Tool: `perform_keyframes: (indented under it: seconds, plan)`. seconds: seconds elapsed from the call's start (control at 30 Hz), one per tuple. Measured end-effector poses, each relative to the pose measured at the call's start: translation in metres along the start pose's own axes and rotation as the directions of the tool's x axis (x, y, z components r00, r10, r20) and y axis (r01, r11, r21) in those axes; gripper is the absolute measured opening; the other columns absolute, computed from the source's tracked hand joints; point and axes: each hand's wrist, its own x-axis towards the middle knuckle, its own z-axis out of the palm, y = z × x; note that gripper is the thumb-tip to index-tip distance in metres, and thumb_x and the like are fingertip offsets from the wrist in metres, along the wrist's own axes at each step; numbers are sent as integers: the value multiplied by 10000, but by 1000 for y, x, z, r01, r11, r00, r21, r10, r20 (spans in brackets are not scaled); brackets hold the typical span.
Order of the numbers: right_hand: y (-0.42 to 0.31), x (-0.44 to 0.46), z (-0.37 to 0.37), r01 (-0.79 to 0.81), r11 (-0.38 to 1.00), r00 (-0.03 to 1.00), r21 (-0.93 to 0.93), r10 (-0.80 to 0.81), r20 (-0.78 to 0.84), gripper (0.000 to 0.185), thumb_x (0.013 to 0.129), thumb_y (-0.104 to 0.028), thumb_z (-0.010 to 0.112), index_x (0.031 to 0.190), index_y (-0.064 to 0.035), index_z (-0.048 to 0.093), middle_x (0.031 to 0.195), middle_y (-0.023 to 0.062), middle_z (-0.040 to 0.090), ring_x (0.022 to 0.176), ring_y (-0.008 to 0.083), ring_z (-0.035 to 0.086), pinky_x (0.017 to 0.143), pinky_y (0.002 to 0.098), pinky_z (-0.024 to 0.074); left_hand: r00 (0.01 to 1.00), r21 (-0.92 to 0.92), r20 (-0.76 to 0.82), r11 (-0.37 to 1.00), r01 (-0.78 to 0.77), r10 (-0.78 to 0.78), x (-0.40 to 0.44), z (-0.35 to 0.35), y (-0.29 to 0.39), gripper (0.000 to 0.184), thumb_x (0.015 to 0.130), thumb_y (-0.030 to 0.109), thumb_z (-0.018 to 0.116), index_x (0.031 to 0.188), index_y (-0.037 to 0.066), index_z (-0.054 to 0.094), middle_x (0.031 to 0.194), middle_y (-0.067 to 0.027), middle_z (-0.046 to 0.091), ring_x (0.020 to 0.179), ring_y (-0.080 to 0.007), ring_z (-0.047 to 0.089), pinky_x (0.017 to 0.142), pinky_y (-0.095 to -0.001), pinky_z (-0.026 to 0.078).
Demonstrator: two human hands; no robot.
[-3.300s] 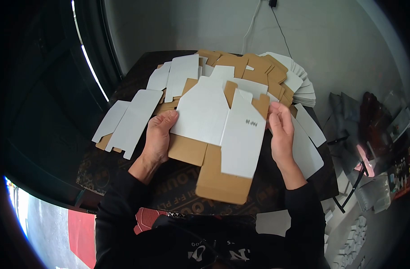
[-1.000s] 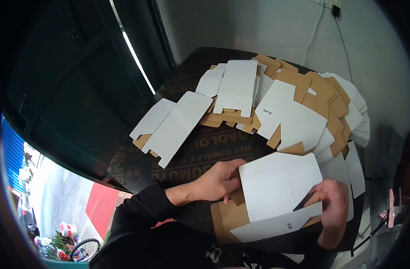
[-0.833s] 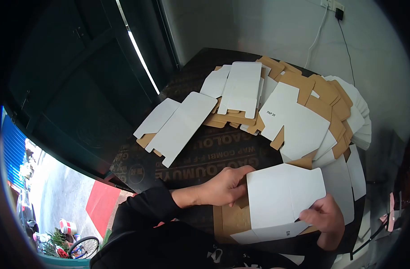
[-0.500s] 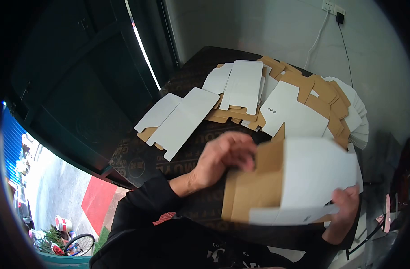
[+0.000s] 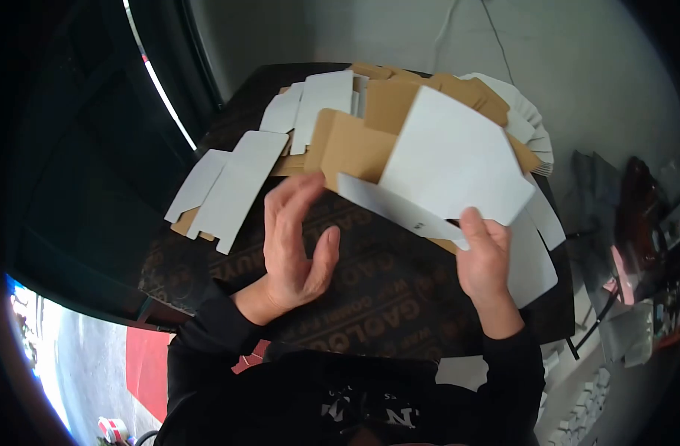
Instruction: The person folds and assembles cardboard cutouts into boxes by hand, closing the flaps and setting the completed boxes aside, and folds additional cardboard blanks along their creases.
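My right hand grips a partly folded cardboard box blank by its near right corner, thumb on top. The blank has a large white panel, brown inner flaps to its left and a narrow white flap bent up along the near side. It is tilted above the dark table. My left hand is open, thumb apart from the fingers, holding nothing. Its fingertips are slightly blurred and come close to the blank's left brown flap; I cannot tell whether they touch.
Flattened box blanks lie at the left of the dark printed table. More white blanks lie at the back, with a fanned stack at the back right. Another white blank lies by the right edge. A dark door stands at left.
The box blank has moved away from my body and up, turning in my right hand. My left hand has come off to its left with fingers raised. The camera view has shifted.
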Motion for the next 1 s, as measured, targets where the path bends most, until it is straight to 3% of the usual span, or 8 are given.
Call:
perform_keyframes:
  seconds: [0.13,0.2,0.27,0.47,0.63,0.77,0.93,1.0]
  plan:
    - [9,-1,18,64,992,998,-107,-62,22,221,995,-112,575,869,70,586,862,62,583,771,99,490,749,234,404,971,-113,-104,973,203,-215,10,5,7,357,884,32,660,1220,-51,573,1206,-205,562,1029,-251,560,863,-343,483]
    - [12,-2,22,95,982,995,-166,-87,51,299,991,-130,594,749,43,566,728,13,536,663,83,426,644,218,374,878,-104,161,877,469,-451,17,-8,13,304,883,59,693,1153,-59,615,1080,-181,620,967,-221,597,828,-337,507]
    - [15,-3,22,122,967,991,-222,-105,86,401,987,-149,614,629,16,545,594,-36,490,555,67,362,539,202,343,665,-25,404,719,694,-628,21,-18,17,263,882,86,725,1086,-67,656,953,-158,678,906,-191,633,793,-332,532]
    - [26,1,15,153,922,983,-356,-107,146,321,947,-155,672,702,42,607,617,12,563,546,86,431,528,216,384,422,-99,609,463,881,-672,22,-22,9,191,861,107,758,936,-58,698,724,-53,675,783,-133,633,689,-289,540]
    - [27,0,15,196,878,976,-437,-131,175,278,914,-161,719,761,62,656,636,49,622,538,102,486,518,228,417,556,-211,439,520,828,-706,1,-3,1,165,851,105,762,793,-21,674,649,-6,627,703,-128,575,781,-321,496]
    - [22,-3,29,178,808,975,-562,-67,213,271,836,-169,797,837,70,670,692,105,664,553,146,559,535,251,462,867,128,291,915,383,-404,-11,5,-10,222,822,102,775,697,32,606,590,1,544,614,-146,474,899,-369,402]
    - [20,-2,30,255,592,965,-765,-110,237,347,790,-190,840,910,95,683,782,135,700,682,167,608,622,274,496,950,282,195,942,182,-242,-21,20,-8,275,804,77,761,649,73,535,546,-11,456,588,-177,414,965,-411,316]
    - [21,-2,32,263,602,964,-754,-126,235,345,790,-190,839,908,95,683,780,135,699,680,170,608,622,276,497,954,269,187,946,182,-236,-21,21,-6,261,804,67,752,655,74,539,546,-13,451,590,-180,415,961,-412,320]
